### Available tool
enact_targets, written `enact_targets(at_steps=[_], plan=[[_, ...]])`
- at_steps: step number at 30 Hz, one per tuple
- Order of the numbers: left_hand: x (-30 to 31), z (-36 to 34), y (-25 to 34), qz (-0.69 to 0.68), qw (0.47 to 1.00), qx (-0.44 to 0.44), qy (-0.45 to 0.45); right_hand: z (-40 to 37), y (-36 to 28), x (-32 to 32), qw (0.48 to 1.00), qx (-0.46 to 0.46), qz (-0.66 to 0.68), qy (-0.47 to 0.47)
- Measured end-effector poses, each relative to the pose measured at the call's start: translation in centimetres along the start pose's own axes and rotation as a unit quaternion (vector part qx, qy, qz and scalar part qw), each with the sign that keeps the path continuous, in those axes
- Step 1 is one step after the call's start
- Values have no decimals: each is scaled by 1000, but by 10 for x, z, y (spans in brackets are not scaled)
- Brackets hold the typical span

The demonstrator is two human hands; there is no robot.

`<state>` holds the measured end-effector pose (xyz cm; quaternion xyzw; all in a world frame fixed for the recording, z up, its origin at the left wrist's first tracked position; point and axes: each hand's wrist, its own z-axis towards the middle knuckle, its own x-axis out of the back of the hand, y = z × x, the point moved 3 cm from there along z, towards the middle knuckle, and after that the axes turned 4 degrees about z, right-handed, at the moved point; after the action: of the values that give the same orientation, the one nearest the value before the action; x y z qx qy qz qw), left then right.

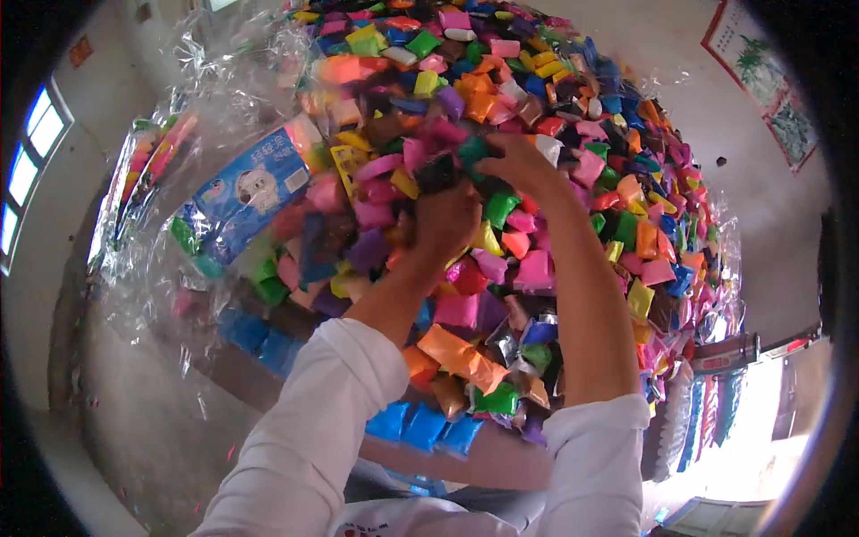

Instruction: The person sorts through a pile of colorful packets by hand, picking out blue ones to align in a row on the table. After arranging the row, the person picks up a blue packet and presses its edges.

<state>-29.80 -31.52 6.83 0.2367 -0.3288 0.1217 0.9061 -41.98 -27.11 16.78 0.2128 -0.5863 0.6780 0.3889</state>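
A large heap of small soft packets (456,311) in many colours, like pouches of modelling clay, spreads under both hands. My left hand (447,219) is closed over the middle of the heap, with a black packet (437,173) at its fingertips. Just right of it, my right hand (523,166) has its fingers bent around the edge of a dark green packet (472,157); motion blurs both fingertips. A yellow printed packet (347,170) lies left of the hands. Below them rests a long orange packet (463,358).
Clear plastic bags (237,76) cover the left side, including a blue printed bag (255,188) with a cartoon animal. Joined blue packets (422,428) lie along the near brown table edge (501,456). A bright doorway (756,430) opens at right.
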Motion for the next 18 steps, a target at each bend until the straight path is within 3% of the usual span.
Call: enact_targets(at_steps=[2, 4, 5, 8, 10, 15, 17, 18], plan=[[-1, -3, 1, -19, 1000, -13, -8, -15, 6, 10, 999, -16, 46, 5], [-3, -3, -1, -149, 987, 44, 46, -32, 8, 21, 996, -68, 12, 51], [-3, -4, -2, -153, 986, 43, 45, -43, 9, 28, 993, -110, 24, 47], [6, -2, 2, -107, 993, 40, 9, -64, 6, 43, 988, -124, 69, 61], [7, -1, 2, -102, 991, 84, -24, -72, 24, 49, 987, -116, 69, 88], [13, -1, 3, -101, 994, 34, 28, -91, 33, 65, 972, -138, 137, 131], [18, 1, 5, -96, 994, 29, 41, -94, 36, 71, 959, -243, 99, 111], [19, 0, 5, -110, 992, 58, 9, -91, 46, 71, 959, -242, 100, 109]])
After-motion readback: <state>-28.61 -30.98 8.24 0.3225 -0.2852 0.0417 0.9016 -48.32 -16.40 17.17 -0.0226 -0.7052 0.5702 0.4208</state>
